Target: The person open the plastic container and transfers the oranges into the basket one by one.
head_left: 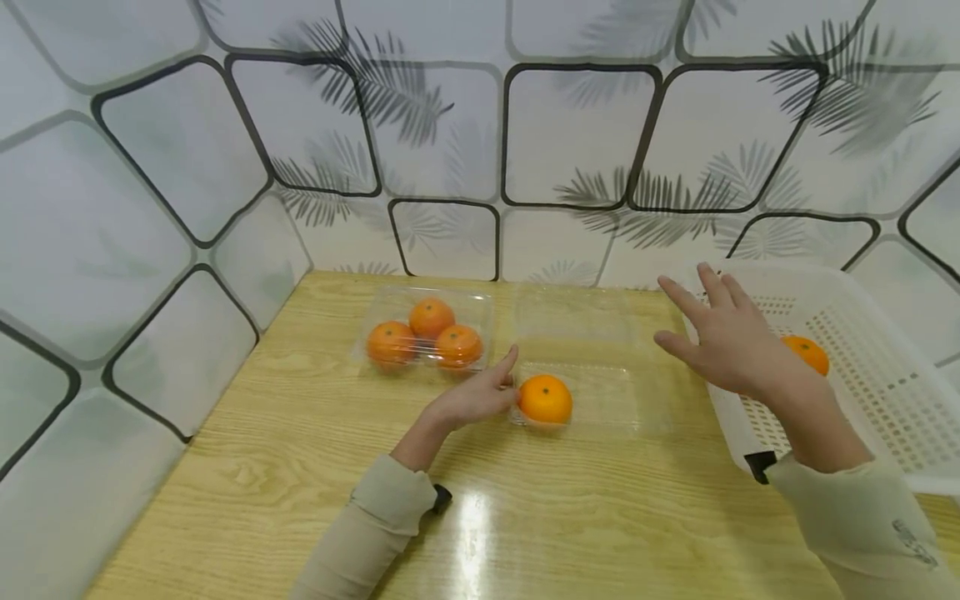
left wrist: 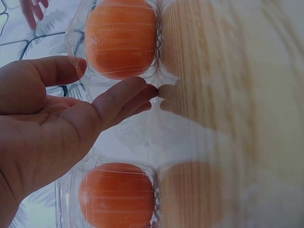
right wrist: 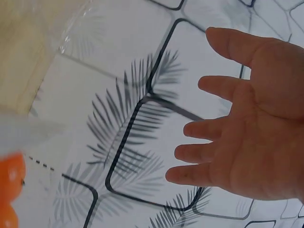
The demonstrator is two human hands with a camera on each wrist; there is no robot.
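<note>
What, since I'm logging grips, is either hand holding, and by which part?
Nothing looks held. The left hand has straight fingers at the side of the clear box with one orange; the right hand is spread and empty.

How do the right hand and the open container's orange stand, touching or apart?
Apart: the head view shows a clear gap between right hand and orange.

1. Table (head_left: 247,492): wood-grained surface, smooth, glossy; glare streak.
2. Open container (head_left: 607,393): thin clear plastic, shiny, ridged.
3. Closed box (head_left: 474,307): clear plastic, glossy highlights.
4. Orange (head_left: 546,400): waxy sheen, finely pitted peel.
5. Basket (head_left: 870,367): perforated plastic, satin.
6. Sleeve (head_left: 386,508): matt cloth.
7. Wall covering (head_left: 577,133): smooth; cloth or paper, unclear.
</note>
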